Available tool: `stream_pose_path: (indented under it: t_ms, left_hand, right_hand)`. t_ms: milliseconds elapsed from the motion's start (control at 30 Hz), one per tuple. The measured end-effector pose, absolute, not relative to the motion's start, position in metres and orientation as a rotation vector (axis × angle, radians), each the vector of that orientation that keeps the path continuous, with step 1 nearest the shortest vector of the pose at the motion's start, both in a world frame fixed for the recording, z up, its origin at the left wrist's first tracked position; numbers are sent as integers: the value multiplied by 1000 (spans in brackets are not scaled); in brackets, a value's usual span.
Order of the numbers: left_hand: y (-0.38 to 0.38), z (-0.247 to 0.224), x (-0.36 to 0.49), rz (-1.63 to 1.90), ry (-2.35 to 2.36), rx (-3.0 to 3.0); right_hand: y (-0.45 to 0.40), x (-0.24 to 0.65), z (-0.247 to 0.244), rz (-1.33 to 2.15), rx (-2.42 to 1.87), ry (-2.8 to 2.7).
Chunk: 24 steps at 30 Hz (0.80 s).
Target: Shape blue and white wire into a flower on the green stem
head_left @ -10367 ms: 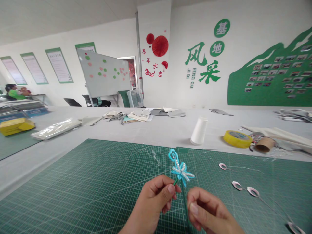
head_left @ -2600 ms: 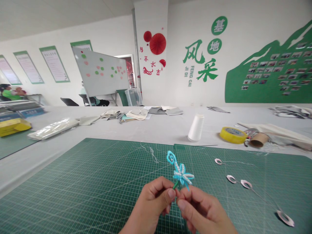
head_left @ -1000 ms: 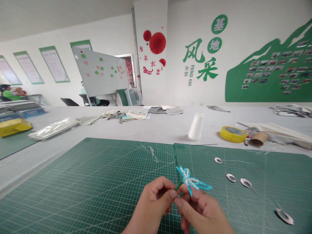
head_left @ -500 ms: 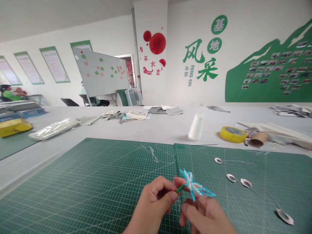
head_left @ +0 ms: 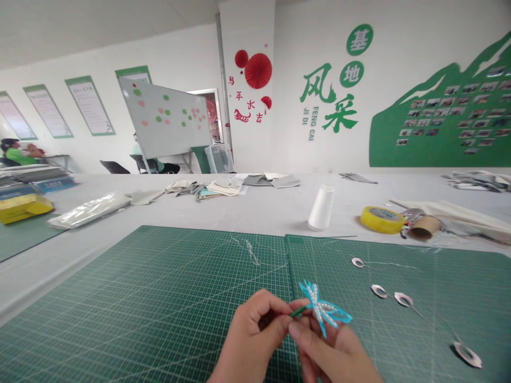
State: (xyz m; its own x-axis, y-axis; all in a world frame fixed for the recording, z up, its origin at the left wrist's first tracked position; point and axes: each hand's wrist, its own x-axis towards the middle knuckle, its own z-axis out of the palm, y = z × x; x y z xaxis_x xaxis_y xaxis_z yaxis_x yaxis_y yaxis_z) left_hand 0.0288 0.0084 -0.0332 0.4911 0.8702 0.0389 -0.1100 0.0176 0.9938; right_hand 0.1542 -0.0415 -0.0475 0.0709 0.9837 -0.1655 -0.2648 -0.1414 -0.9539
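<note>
The left hand (head_left: 257, 324) reaches up from seven o'clock, thumb and fingers pinched closed, while the right hand (head_left: 323, 354) angles in from five o'clock, also pinching, fingertips just beside the left thumb.

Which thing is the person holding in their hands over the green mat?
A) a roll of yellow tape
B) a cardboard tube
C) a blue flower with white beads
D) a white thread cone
C. The left hand pinches the green stem of the blue flower with white beads, with the right hand close beneath it, above the green cutting mat.
</note>
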Motion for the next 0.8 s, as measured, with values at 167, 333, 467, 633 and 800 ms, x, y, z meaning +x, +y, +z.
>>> stream_pose_path:
  t_ms: [167, 333, 467, 633, 800]
  left_hand:
    - [11, -44, 29, 844, 713, 1241]
    - [11, -43, 31, 844, 601, 1033]
    - [8, -37, 31, 788, 524, 935]
    - [8, -34, 29, 730, 505, 890]
    - [7, -33, 28, 734, 485, 876]
  right_hand:
    - [-40, 153, -45, 1291, -1162, -844]
    - [-42, 154, -44, 1255, -1188, -820]
    - [-43, 155, -42, 1204, -1193, -821]
    - [-44, 156, -36, 1215, -1195, -842]
    - [-44, 155, -33, 1211, -1208, -881]
